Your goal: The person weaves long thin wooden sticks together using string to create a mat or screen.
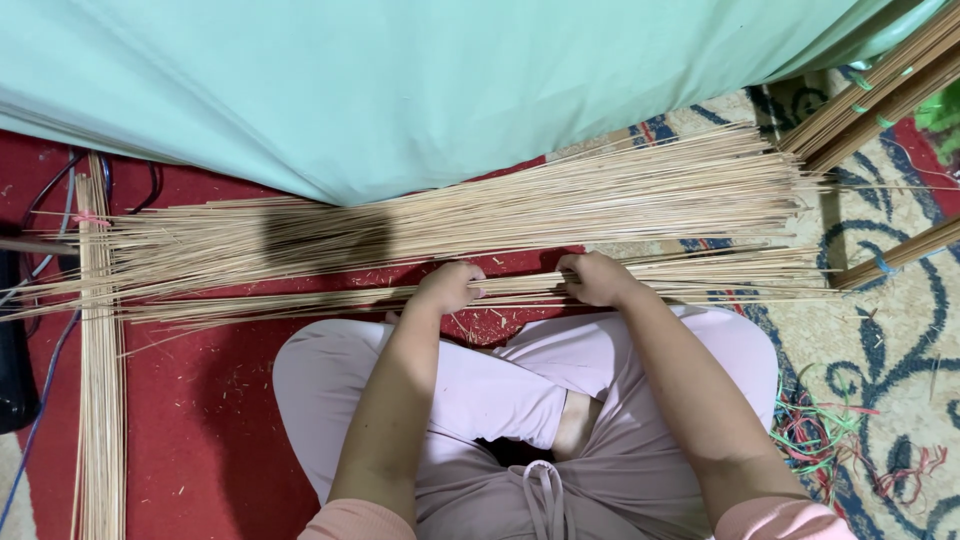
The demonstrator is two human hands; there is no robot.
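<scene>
A long, loose pile of thin pale bamboo sticks (560,205) lies across the floor in front of me. A smaller bunch of the same sticks (300,300) runs along its near side. My left hand (448,287) is closed around this bunch near its middle. My right hand (597,279) grips the same bunch a little to the right. I sit cross-legged in pale pink trousers (500,385) just behind the sticks.
A mint-green cloth (400,80) hangs over the far side. A tied bundle of sticks (100,400) lies lengthwise at the left on the red carpet (200,420). More tied bundles (880,90) lean at the top right. Coloured ties (830,425) litter the patterned rug.
</scene>
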